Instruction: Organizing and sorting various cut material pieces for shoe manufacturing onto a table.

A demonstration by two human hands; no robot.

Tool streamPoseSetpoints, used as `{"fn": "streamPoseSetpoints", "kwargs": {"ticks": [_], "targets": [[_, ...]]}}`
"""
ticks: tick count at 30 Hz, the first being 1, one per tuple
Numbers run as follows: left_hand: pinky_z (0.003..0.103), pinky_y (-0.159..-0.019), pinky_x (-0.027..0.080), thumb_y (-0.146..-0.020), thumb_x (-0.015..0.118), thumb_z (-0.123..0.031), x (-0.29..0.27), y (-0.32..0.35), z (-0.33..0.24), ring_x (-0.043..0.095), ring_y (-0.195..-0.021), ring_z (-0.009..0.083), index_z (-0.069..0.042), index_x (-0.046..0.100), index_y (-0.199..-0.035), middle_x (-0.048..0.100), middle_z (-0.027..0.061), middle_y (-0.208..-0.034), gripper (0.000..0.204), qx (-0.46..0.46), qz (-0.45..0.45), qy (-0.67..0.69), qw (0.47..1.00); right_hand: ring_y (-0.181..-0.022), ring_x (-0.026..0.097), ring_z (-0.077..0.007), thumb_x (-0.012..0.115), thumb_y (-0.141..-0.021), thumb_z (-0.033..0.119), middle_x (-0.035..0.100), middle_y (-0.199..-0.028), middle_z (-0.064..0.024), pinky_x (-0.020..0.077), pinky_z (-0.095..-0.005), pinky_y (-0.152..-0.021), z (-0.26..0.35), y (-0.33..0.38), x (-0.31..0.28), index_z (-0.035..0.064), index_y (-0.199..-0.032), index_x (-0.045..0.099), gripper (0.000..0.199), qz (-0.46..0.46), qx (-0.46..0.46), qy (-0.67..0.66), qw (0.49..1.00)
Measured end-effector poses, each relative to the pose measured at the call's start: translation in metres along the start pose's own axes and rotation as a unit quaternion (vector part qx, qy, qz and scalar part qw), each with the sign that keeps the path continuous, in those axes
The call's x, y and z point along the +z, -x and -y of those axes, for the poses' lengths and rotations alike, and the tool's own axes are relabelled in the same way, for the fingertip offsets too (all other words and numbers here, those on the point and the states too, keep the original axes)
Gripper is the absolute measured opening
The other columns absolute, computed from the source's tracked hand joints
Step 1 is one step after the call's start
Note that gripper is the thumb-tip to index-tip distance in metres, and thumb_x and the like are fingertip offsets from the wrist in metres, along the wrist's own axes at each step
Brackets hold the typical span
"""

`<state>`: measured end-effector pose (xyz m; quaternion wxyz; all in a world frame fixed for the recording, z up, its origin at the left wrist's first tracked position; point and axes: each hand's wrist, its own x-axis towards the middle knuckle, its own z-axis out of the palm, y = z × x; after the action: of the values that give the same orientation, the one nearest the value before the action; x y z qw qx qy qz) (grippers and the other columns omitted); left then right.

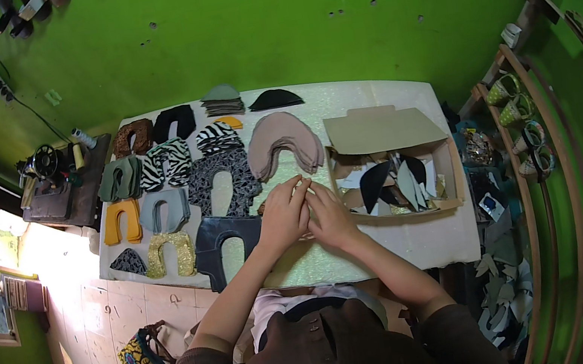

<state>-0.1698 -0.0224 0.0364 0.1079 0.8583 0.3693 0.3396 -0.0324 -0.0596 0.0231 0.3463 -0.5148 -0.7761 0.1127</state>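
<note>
White broad table (409, 247): carries items listed. Brown cardboard box (384, 129), flap raised: right half of table. Beige U-shaped stack of flat pieces (279, 127): mid-table, left of box. Black-and-grey patterned U-shaped stack (219, 165): left of beige stack, nearer person. Left hand (284, 213) and right hand (330, 217): together over table, fingers meeting, near beige stack. Grip: fingertips bent inward; contents hidden, cannot tell whether gripping. Black curved piece (374, 185): inside box.
</note>
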Motion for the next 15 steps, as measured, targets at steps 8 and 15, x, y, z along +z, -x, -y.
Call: {"fn": "streamPoseSetpoints", "kwargs": {"ticks": [8, 15], "targets": [[0.039, -0.087, 0.039, -0.073, 0.057, -0.008, 0.047, -0.032, -0.033, 0.050, -0.099, 0.0293, -0.004, 0.052, -0.110, 0.052, 0.0118, -0.108, 0.038, 0.069, 0.044, -0.010, 0.997, -0.097, 0.051, -0.0289, 0.059, -0.069, 0.010, 0.055, -0.099, -0.0132, 0.0421, -0.0355, -0.082, -0.068, 0.017, -0.067, 0.0003, -0.097, 0.057, 0.030, 0.083, 0.052, 0.174, 0.980], [0.038, -0.088, 0.038, -0.073, 0.057, -0.010, 0.069, -0.039, -0.039, 0.051, -0.098, 0.0277, -0.005, 0.058, -0.100, 0.055, 0.0107, -0.104, 0.027, 0.091, 0.084, -0.024, 0.992, -0.123, 0.035, -0.0258, 0.053, -0.073, 0.014, 0.052, -0.120, -0.0098, 0.0243, -0.0442, -0.102, -0.111, 0.035, -0.083, 0.0058, -0.077, 0.069, 0.019, 0.219, 0.031, 0.377, 0.899]]}}
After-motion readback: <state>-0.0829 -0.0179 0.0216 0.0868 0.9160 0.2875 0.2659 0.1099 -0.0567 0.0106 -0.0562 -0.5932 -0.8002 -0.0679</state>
